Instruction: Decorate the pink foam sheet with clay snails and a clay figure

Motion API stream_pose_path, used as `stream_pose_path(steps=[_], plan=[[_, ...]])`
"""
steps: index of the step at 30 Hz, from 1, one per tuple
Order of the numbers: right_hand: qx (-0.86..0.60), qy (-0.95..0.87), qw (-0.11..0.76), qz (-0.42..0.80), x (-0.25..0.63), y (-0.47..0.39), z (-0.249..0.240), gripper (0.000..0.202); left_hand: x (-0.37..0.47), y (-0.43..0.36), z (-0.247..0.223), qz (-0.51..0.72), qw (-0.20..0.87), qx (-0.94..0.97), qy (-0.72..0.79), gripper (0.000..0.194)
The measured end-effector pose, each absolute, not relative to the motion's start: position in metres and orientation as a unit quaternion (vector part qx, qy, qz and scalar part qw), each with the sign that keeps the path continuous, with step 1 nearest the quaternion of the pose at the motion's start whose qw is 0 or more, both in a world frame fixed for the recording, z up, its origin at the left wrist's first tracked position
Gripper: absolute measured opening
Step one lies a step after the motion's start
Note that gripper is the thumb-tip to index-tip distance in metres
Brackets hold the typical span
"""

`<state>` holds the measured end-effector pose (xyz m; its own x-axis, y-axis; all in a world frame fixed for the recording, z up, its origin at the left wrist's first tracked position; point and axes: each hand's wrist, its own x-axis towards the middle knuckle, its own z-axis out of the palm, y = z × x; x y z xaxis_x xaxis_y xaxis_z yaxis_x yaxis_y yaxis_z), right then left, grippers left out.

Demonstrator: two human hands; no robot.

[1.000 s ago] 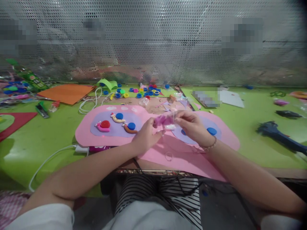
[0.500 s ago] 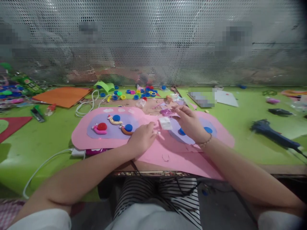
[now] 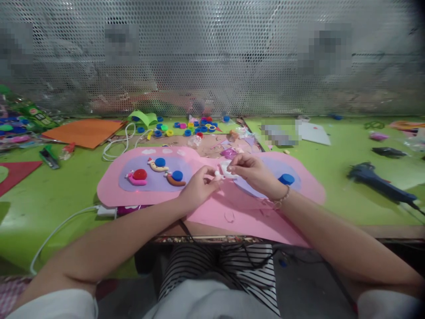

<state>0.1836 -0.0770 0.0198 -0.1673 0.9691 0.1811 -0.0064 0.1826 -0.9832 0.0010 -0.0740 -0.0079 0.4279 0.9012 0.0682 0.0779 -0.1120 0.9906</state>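
White bits (image 3: 217, 174) in left hand (image 3: 198, 188)

Your left hand (image 3: 199, 188) is curling inward, the thumb (image 3: 212, 187) sitting on the near side of its bent fingers (image 3: 206, 170). Your right hand (image 3: 260, 177) is facing it, fingers (image 3: 244, 160) pinching just right of the left ones. Both forearms, left (image 3: 122, 239) and right (image 3: 332, 239), are slanting outward behind the fingers, toward you.

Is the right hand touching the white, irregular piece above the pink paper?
Cannot tell. In the head view, the right hand overlaps the white, irregular piece, but blur leaves contact unclear.
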Motion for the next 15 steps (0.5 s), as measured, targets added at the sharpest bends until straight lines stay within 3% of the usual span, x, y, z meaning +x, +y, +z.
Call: stream_pose_path(steps=[15], plan=[[-0.391, -0.603, 0.478, 0.505, 0.1853, -0.0761, 0.0157, 0.013, 0.0017, -0.0687, -0.0183, 0.4, 0.556, 0.638, 0.354, 0.023]])
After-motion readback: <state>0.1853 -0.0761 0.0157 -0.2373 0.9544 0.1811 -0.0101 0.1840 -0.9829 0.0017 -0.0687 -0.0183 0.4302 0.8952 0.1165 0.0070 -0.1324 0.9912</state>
